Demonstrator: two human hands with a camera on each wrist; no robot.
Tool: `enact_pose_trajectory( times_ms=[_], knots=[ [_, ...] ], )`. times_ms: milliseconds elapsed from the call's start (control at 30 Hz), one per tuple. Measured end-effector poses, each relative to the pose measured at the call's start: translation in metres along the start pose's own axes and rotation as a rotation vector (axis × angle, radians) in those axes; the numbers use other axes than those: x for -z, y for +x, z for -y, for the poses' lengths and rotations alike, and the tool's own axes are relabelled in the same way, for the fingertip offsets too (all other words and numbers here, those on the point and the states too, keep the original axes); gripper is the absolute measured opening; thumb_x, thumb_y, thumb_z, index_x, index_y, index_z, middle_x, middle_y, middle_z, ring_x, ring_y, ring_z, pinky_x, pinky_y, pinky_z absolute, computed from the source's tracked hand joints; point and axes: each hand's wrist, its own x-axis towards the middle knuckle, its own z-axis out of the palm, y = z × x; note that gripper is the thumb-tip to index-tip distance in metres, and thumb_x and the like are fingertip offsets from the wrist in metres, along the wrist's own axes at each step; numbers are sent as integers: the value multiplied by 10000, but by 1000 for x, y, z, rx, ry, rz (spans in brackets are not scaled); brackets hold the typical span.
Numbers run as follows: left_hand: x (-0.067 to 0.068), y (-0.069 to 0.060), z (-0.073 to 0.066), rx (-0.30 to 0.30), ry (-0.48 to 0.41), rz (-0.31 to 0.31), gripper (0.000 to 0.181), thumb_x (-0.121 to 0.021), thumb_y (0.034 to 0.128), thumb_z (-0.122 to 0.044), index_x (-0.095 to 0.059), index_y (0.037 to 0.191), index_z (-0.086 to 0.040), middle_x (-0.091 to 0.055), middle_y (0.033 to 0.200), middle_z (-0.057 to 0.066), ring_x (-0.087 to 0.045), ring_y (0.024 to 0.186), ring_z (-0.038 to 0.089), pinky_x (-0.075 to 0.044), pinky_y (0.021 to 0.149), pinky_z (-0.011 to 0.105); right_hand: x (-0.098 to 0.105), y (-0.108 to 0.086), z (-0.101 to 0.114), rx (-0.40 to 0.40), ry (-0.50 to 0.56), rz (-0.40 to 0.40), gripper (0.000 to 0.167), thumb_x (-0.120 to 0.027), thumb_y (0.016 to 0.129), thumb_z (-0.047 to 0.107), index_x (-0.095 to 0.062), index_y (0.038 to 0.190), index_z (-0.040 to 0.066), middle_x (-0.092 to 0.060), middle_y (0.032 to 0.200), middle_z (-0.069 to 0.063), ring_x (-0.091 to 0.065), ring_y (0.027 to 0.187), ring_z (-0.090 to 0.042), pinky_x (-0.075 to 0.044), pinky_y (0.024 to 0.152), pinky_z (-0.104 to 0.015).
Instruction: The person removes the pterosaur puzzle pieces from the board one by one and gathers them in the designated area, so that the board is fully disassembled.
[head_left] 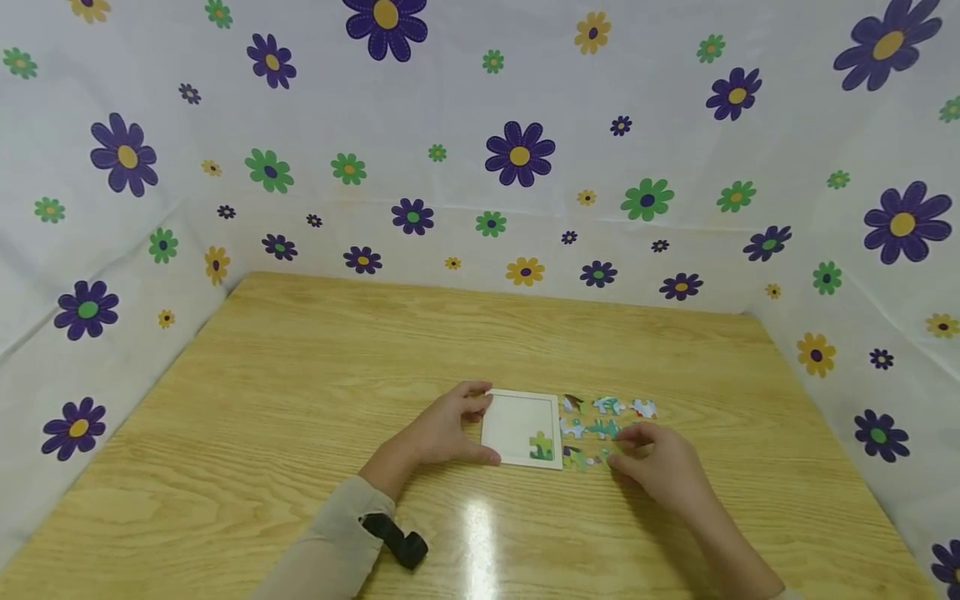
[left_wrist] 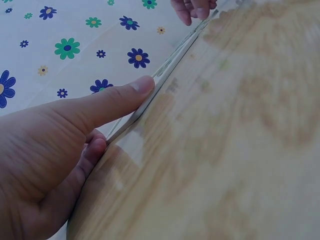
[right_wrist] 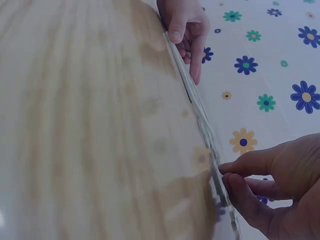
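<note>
My left hand [head_left: 446,429] grips the left side of a square, pale puzzle tray [head_left: 510,425], its thumb by the near edge and its fingers by the far corner. One green jigsaw piece [head_left: 542,446] lies in the tray's near right corner. To the right of the tray are several loose jigsaw pieces [head_left: 607,406] in rows. Among the nearer ones is my right hand [head_left: 663,467], thumb and forefinger bent close together at a teal piece [head_left: 602,428] and a small piece below it. Whether those fingertips pinch one is unclear. In the right wrist view, the right hand [right_wrist: 280,185] has its fingertips at the pieces' edge.
The wood-grained table [head_left: 337,358] carries the tray and pieces. A white cloth with printed flowers [head_left: 450,108] stands around its back and sides. A black strap [head_left: 397,540] hangs from the left sleeve [head_left: 337,533].
</note>
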Motion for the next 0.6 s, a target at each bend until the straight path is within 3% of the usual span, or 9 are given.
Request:
enact_pose_trajectory(
  times_ms=[167, 400, 500, 600],
  knots=[
    [0, 0, 0, -18, 19, -3, 928, -909, 717, -372, -489, 1462, -11, -334, 1595, -9, -523, 1233, 181, -472, 1031, 377, -4, 6, 15, 51, 114, 29, 271, -780, 866, 185, -732, 1084, 32, -692, 1032, -106, -680, 824, -165, -558, 658, -264],
    [1, -1, -2, -10, 11, -1, 923, -916, 715, -344, -489, 1461, -8, -331, 1598, -6, -521, 1257, 201, -469, 1043, 372, -20, 18, 33, 97, 293, 146, 346, -764, 884, 146, -700, 1184, -13, -675, 1091, -153, -713, 849, -191, -567, 663, -259],
    [1, -1, -3, -1, 10, 0, 924, -917, 713, -346, -491, 1459, -6, -333, 1597, -8, -522, 1260, 204, -467, 1047, 375, -32, 22, 40, 104, 299, 183, 342, -764, 882, 135, -704, 1190, -2, -669, 1121, -142, -659, 821, -167, -529, 624, -229],
    [1, -1, -3, 4, 8, -3, 916, -915, 714, -351, -498, 1454, -6, -338, 1594, -10, -526, 1257, 205, -465, 1048, 380, -44, 25, 48, 111, 245, 169, 319, -776, 867, 124, -723, 1158, 5, -675, 1070, -110, -558, 749, -139, -459, 564, -210]
  ],
)
